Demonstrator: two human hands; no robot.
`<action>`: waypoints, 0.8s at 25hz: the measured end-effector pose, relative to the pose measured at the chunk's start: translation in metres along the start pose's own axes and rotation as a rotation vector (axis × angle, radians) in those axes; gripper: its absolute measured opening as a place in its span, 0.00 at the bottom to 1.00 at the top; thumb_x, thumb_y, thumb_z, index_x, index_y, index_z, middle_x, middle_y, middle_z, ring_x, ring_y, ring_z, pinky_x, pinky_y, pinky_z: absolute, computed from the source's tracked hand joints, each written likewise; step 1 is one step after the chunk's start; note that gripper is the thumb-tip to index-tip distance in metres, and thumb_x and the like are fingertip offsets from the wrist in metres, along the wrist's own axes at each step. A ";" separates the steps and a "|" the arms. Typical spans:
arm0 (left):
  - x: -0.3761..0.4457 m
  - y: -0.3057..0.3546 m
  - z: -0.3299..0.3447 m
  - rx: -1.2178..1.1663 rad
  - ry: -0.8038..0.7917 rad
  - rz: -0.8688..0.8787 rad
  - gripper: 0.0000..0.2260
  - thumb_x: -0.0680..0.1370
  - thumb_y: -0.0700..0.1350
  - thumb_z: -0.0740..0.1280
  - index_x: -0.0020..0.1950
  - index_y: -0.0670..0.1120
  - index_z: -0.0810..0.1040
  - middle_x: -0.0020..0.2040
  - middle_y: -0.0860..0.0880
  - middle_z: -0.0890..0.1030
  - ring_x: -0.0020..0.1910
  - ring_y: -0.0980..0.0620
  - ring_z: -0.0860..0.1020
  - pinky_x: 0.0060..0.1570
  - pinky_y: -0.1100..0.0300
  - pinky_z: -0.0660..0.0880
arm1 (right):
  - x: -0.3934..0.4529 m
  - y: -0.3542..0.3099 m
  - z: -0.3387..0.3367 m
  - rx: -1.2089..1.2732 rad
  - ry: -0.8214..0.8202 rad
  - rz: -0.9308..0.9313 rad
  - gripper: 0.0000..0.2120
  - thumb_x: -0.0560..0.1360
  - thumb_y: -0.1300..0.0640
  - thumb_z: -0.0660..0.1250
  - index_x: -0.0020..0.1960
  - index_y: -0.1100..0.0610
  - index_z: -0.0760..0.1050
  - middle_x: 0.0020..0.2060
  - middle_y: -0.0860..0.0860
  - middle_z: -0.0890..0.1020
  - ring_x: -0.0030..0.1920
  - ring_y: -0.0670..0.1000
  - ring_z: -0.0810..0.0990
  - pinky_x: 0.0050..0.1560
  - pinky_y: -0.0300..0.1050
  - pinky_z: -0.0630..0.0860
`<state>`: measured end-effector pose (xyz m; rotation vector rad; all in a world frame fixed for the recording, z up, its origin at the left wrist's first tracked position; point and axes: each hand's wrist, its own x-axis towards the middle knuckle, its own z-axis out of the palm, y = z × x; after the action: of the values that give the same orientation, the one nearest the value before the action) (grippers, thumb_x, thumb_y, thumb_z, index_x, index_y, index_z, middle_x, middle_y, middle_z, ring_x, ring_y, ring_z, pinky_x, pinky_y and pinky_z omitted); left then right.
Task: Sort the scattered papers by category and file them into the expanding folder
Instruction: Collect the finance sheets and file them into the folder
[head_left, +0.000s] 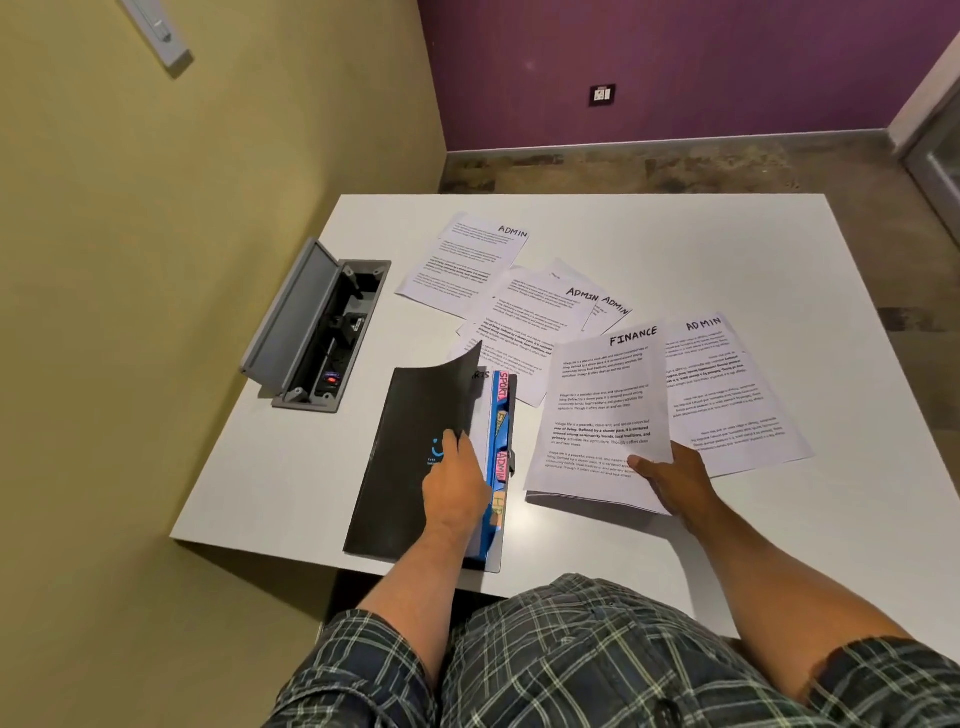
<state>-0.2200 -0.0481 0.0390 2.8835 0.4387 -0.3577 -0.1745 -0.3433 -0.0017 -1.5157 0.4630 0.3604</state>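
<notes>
A left hand (457, 480) holds back the black expanding folder's (415, 462) cover, exposing tabs, while the right hand (667, 475) grips white FINANCE-headed sheets (602, 415) for filing.

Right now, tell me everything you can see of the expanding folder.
The expanding folder lies flat near the table's front left edge. Its black cover, plastic by the look, bears a small blue logo and is lifted, its far corner curling up. The left hand holds the cover open at its right edge. Blue dividers show inside with coloured tabs handwritten SPORT, ADMIN and HR; one between is unreadable. Loose papers lie just beyond it.
</notes>
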 end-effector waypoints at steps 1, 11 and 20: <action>0.000 -0.001 0.002 0.005 0.007 -0.008 0.33 0.78 0.53 0.68 0.77 0.44 0.57 0.79 0.45 0.58 0.60 0.45 0.80 0.51 0.55 0.80 | 0.000 0.001 -0.001 -0.006 0.001 0.001 0.23 0.74 0.74 0.69 0.68 0.67 0.74 0.60 0.61 0.80 0.58 0.62 0.80 0.65 0.56 0.74; 0.003 -0.006 0.000 -0.016 0.013 -0.005 0.40 0.74 0.53 0.71 0.78 0.44 0.54 0.79 0.45 0.56 0.62 0.44 0.77 0.50 0.55 0.80 | -0.001 -0.003 -0.004 -0.039 0.016 0.013 0.23 0.74 0.73 0.70 0.68 0.66 0.74 0.60 0.61 0.81 0.58 0.62 0.80 0.64 0.55 0.75; 0.008 -0.017 0.001 -0.138 0.042 0.031 0.35 0.75 0.50 0.72 0.76 0.45 0.58 0.74 0.48 0.63 0.55 0.48 0.80 0.45 0.58 0.82 | -0.002 -0.036 0.015 -0.002 0.034 -0.131 0.22 0.75 0.63 0.74 0.67 0.60 0.77 0.56 0.52 0.84 0.53 0.50 0.84 0.54 0.43 0.81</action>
<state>-0.2175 -0.0306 0.0333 2.7647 0.4089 -0.2519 -0.1571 -0.3289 0.0306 -1.5477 0.3873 0.2330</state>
